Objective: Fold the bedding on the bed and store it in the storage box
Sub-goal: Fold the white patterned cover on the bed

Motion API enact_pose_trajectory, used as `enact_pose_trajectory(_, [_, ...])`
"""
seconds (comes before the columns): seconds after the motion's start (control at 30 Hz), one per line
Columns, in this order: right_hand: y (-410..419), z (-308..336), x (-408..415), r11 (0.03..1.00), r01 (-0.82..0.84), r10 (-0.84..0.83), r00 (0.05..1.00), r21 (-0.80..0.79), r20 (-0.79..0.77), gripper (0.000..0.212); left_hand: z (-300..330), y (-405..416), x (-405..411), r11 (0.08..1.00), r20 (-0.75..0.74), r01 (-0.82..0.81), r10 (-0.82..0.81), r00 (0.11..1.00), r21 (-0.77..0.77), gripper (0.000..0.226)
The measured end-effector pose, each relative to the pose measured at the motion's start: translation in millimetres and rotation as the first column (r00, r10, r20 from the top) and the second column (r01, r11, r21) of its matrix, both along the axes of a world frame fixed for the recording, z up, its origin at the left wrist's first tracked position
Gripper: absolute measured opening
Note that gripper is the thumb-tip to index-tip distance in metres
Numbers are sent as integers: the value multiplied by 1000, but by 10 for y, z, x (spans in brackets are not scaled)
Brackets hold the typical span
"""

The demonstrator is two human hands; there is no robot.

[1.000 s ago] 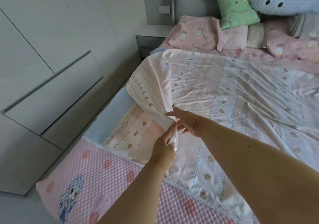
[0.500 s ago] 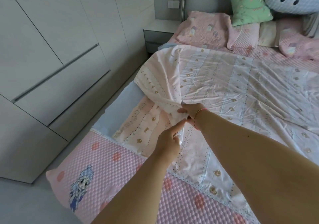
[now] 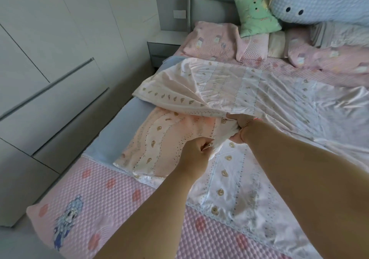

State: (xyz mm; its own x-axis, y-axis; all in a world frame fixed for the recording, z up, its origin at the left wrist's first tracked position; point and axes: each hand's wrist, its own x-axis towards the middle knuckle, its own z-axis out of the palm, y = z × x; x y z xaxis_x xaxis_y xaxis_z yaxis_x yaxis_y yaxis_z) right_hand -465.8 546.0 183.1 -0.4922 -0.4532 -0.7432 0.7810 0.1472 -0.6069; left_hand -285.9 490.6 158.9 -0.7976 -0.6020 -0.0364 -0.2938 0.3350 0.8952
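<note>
A thin pale quilt with pink and blue stripes and small bears lies spread over the bed. Its left edge is gathered and lifted off the pink quilted mattress pad. My right hand grips a bunch of that gathered edge, fingers curled round the cloth. Just below and to its left, my left hand pinches the same edge. Both forearms reach in from the bottom right. No storage box is in view.
Pink pillows, a green cushion and a blue plush lie at the grey headboard. A nightstand stands left of the bed. White wardrobe doors line the left side, with a narrow floor strip between.
Both hands have moved right and pulled the gathered quilt edge further over the bed. The right hand has closed round the cloth. The underside of the lifted flap shows more.
</note>
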Motion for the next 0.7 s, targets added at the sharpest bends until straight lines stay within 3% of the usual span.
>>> enact_pose_trajectory(0.17, [779, -5, -387, 997, 50, -45, 996, 63, -82, 26, 39, 735, -312, 1000, 11, 1, -2, 1000, 5, 23])
enact_pose_trajectory(0.3, [1372, 21, -605, 992, 124, -119, 987, 40, -106, 16, 113, 1405, -522, 1000, 13, -19, 19, 1000, 6, 21])
enact_pose_trajectory(0.7, [2993, 54, -1113, 991, 115, -95, 965, 71, -244, 16, 124, 3029, -992, 1000, -8, -4, 4, 1000, 10, 16])
